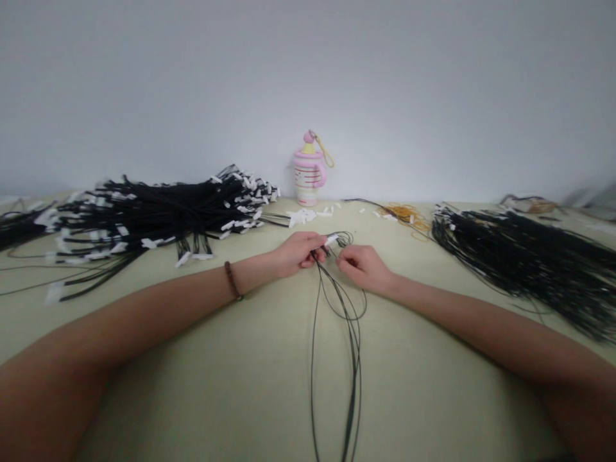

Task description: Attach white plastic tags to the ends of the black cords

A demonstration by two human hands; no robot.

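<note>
Watching the left hand, fingers clamped on a white tag at the far end of the black cords mid-table, and the right hand, fingers curled together just beside, can't tell on what, one hard tug could tangle those loops.

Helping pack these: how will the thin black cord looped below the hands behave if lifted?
The thin black cord is probably light and flexible, since it lies in loose curves. Those curves hold open, so it may feel slightly springy. Its long loops could easily tangle when lifted.
</note>
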